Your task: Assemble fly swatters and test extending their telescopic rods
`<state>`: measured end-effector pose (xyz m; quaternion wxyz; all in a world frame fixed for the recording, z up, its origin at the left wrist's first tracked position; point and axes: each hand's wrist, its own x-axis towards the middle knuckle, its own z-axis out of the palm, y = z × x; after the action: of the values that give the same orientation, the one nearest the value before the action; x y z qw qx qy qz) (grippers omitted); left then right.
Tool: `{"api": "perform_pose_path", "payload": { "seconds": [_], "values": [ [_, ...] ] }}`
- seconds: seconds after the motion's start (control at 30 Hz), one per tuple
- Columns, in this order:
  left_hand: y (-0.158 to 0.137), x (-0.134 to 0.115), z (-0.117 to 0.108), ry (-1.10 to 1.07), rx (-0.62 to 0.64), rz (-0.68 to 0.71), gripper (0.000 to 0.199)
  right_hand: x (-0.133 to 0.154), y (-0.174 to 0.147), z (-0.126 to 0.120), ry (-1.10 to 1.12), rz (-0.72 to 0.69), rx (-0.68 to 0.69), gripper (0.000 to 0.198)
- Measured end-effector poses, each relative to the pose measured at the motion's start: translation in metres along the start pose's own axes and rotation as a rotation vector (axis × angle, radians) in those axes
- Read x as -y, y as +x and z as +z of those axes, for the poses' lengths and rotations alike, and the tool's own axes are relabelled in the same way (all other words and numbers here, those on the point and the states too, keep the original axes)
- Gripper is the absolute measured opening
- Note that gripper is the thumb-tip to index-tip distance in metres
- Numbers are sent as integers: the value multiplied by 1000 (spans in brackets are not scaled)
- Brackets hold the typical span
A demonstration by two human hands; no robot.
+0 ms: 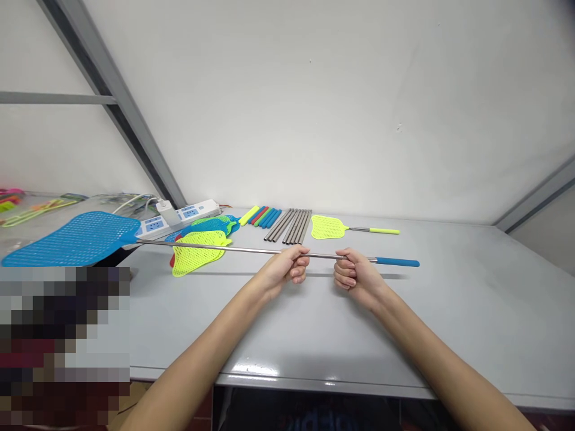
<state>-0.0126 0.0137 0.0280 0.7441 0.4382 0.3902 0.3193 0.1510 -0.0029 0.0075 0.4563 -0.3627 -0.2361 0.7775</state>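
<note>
A blue fly swatter [85, 238] with a long, extended metal rod is held level above the table, its mesh head at the far left and its blue grip at the right. My left hand [287, 266] is closed round the middle of the rod, thumb along the top. A short gap to the right, my right hand [354, 274] pinches the same rod close to the blue grip. Behind the rod lie loose swatter heads, the nearest a yellow one [197, 254]. A yellow fly swatter [329, 227] with a short rod rests farther back.
Metal tubes [287, 226] and several coloured grips [265, 217] lie in rows by the wall. A white power strip [188, 212] with a plugged-in adapter [167, 212] stands at the back left. The grey table [471, 299] ends at a front edge near my forearms.
</note>
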Motion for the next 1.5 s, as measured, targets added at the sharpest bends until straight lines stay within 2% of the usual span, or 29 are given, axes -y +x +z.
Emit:
{"api": "perform_pose_path", "payload": {
  "seconds": [0.77, 1.5],
  "values": [
    [-7, -14, -14, 9, -19, -23, 30, 8, 0, -8, -7, -35, 1, 36],
    [-9, -18, -28, 12, -45, -23, 31, 15, -3, -7, -24, -37, -25, 37]
  ]
}}
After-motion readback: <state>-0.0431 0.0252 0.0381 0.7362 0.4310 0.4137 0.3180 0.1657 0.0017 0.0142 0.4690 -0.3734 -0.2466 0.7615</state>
